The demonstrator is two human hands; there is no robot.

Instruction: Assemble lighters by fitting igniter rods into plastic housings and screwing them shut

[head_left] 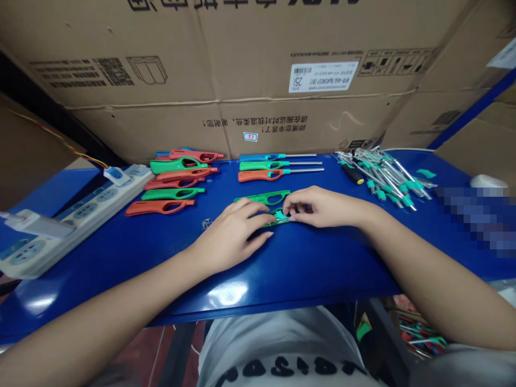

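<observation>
Your left hand (236, 234) lies flat, fingers spread, pressing a green lighter shell (263, 198) on the blue table (306, 263). Your right hand (322, 207) pinches a small green part (280, 216).

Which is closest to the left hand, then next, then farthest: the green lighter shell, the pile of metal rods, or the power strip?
From the left hand:
1. Green lighter shell, just beyond its fingers.
2. Power strip, far left.
3. Pile of metal rods, back right.
</observation>
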